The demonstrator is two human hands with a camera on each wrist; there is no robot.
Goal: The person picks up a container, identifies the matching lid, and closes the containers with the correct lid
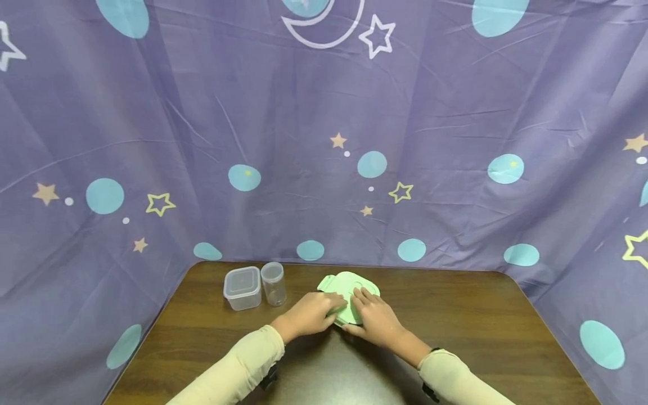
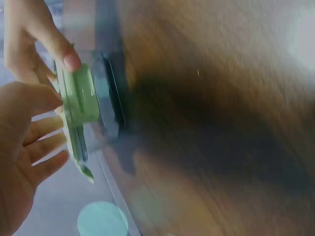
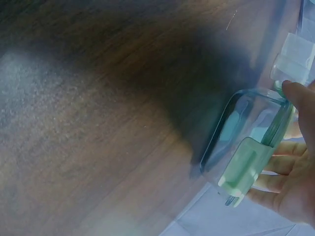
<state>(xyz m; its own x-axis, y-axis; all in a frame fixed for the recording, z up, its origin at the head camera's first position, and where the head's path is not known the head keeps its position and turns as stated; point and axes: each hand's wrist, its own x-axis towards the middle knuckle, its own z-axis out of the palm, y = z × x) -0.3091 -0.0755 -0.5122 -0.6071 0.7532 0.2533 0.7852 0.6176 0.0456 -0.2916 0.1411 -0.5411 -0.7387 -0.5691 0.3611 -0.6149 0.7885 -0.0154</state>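
Note:
A clear food container (image 3: 236, 120) with a light green lid (image 1: 346, 284) stands on the table in front of me. From the left, my left hand (image 1: 311, 314) rests its fingers on the lid, its thumb near the lid's front edge. My right hand (image 1: 377, 320) lies over the lid's right part, fingers spread and fairly straight, thumb at the front edge. In the left wrist view a green locking flap (image 2: 84, 96) hangs down the container's side. Another flap (image 1: 325, 282) sticks out at the lid's far left corner.
Left of the container stand a square clear plastic box (image 1: 243, 288) with a lid and a round clear jar (image 1: 274, 284), close beside each other. The brown wooden table (image 1: 455, 315) ends at a purple patterned curtain (image 1: 304, 225) behind and at both sides.

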